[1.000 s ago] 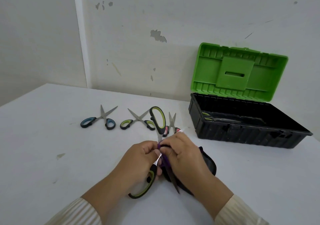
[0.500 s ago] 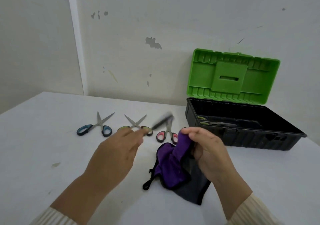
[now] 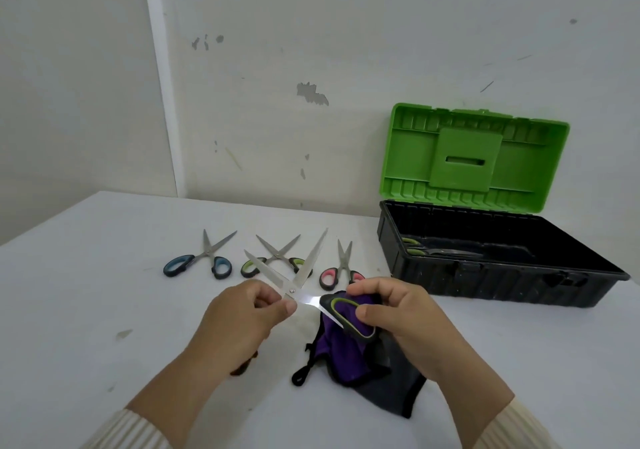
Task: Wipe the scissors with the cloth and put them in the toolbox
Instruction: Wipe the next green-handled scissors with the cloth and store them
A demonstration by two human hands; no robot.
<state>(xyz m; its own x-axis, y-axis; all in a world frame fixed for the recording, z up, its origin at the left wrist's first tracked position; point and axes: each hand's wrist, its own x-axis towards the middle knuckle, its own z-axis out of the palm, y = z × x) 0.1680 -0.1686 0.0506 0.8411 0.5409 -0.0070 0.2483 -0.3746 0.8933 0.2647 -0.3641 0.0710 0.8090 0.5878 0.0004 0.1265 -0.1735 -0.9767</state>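
Scissors (image 3: 304, 275): while pinched at the pivot by the left hand (image 3: 242, 320), blades splay open — both faces exposed.
Right hand (image 3: 405, 317): grips handle through the cloth (image 3: 349, 355).

A bench (image 3: 104, 310) meets a wall at its far edge. At back right on it stands an open toolbox (image 3: 498, 272), lid raised against the wall, with scissors inside at its left end. Left of the toolbox, three pairs of scissors (image 3: 277, 258) lie in a row. In front of them, two hands hold opened scissors (image 3: 301, 275) above a cloth (image 3: 346, 358).
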